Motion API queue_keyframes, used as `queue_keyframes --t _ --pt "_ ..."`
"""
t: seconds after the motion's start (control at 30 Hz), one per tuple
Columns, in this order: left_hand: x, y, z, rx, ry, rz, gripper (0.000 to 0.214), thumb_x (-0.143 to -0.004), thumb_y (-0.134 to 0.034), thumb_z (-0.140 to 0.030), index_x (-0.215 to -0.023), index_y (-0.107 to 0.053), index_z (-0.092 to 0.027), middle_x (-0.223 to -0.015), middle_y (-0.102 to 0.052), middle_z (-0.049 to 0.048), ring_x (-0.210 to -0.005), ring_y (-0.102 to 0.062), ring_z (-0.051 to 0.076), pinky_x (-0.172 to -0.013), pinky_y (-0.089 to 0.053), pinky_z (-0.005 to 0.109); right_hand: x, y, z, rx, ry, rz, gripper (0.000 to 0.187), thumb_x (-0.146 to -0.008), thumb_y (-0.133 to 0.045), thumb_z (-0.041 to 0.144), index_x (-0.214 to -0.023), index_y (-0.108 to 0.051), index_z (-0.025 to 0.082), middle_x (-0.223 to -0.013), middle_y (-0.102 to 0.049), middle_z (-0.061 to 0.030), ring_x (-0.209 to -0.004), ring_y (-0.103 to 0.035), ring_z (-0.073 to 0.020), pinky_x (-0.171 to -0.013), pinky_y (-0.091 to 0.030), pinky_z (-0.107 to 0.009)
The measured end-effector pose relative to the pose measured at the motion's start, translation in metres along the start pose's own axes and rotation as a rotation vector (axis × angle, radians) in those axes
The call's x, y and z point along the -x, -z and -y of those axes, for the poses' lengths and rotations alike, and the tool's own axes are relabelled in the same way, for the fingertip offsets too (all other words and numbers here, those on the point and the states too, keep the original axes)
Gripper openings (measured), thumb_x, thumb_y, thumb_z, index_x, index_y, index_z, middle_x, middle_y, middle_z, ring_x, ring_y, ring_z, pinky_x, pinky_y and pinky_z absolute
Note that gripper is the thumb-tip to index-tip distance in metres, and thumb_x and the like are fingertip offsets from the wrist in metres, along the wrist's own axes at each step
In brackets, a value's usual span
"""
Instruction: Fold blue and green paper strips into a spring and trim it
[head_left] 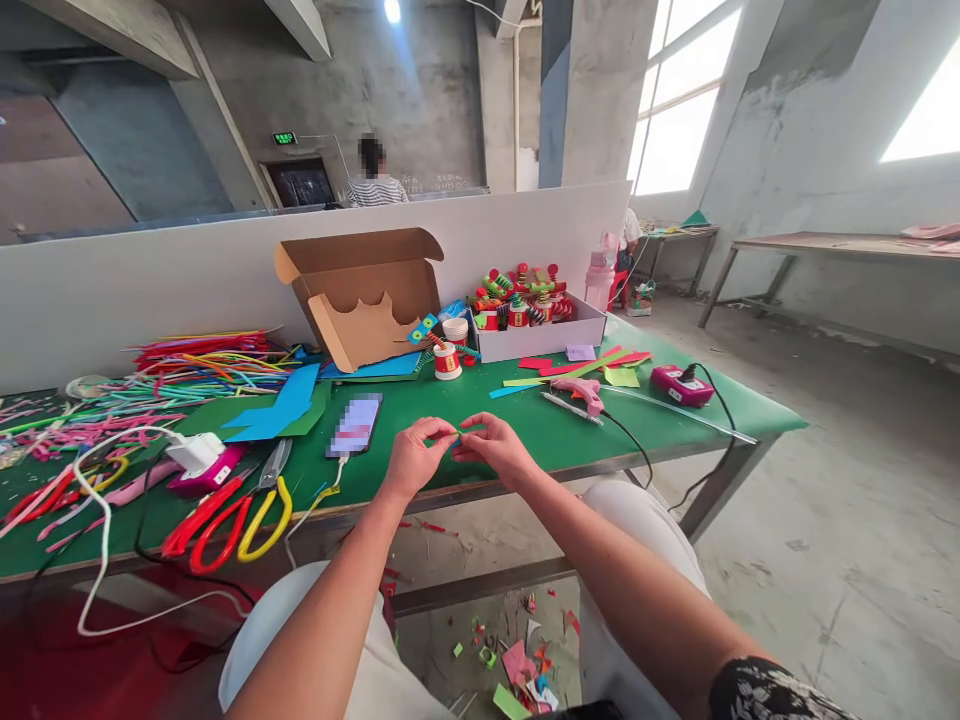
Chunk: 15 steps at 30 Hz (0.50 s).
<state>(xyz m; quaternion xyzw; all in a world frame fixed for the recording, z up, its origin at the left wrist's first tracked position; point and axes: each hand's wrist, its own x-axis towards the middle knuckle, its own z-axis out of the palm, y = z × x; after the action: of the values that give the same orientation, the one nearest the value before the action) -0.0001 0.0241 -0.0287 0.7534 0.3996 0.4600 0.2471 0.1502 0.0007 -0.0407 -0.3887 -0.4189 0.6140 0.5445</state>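
Note:
Just above the front edge of the green table (420,420), my left hand (417,452) and my right hand (496,446) meet fingertip to fingertip. Both are closed in a pinch on one small blue and green piece (457,440), mostly covered by the fingers and too small to name. Left of my hands lies a phone (355,425) with a cable plugged in. Beyond them stands a small red and white paper cup (447,362) with coiled pipe-cleaner arms. A pink hot glue gun (581,392) rests to the right, beside a white pen (571,408).
Scissors (274,500), pliers (202,515) and a power adapter (201,452) crowd the left edge, with pipe cleaners (217,360) behind. An open cardboard box (367,320) and a white tray of crafts (540,340) stand at the back. Cords hang over the front edge.

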Motion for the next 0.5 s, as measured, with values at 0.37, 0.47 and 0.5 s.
queue_keyframes --t 0.37,0.47,0.5 --pt "0.0072 0.0025 -0.0001 -0.563 -0.541 0.092 0.031 -0.091 -0.04 -0.015 -0.082 -0.07 -0.02 -0.072 -0.066 0.0065 -0.073 -0.053 0.019 -0.074 -0.043 0.034 0.0041 0.0005 0.0049 -0.073 -0.053 -0.019 0.016 -0.066 -0.072 0.023 -0.069 -0.056 0.02 -0.056 -0.066 0.0025 -0.058 -0.069 -0.0154 -0.069 -0.059 -0.03" --pt "0.0081 0.0024 -0.0022 -0.667 -0.603 0.098 0.034 -0.093 -0.037 -0.013 -0.084 -0.069 -0.019 -0.071 -0.063 0.0069 -0.073 -0.052 0.02 -0.072 -0.042 0.033 0.0039 0.0009 0.0058 -0.091 -0.067 -0.031 0.018 -0.067 -0.073 0.025 -0.068 -0.056 0.02 -0.057 -0.067 0.0015 -0.057 -0.069 -0.0153 -0.069 -0.059 -0.03" --pt "0.0083 0.0023 -0.0029 -0.682 -0.612 0.099 0.034 -0.093 -0.036 -0.013 -0.083 -0.069 -0.018 -0.071 -0.063 0.0069 -0.073 -0.052 0.02 -0.071 -0.042 0.033 0.0037 0.0013 0.006 -0.095 -0.071 -0.033 0.019 -0.067 -0.074 0.026 -0.068 -0.056 0.02 -0.057 -0.067 0.0012 -0.057 -0.069 -0.0154 -0.068 -0.059 -0.03"
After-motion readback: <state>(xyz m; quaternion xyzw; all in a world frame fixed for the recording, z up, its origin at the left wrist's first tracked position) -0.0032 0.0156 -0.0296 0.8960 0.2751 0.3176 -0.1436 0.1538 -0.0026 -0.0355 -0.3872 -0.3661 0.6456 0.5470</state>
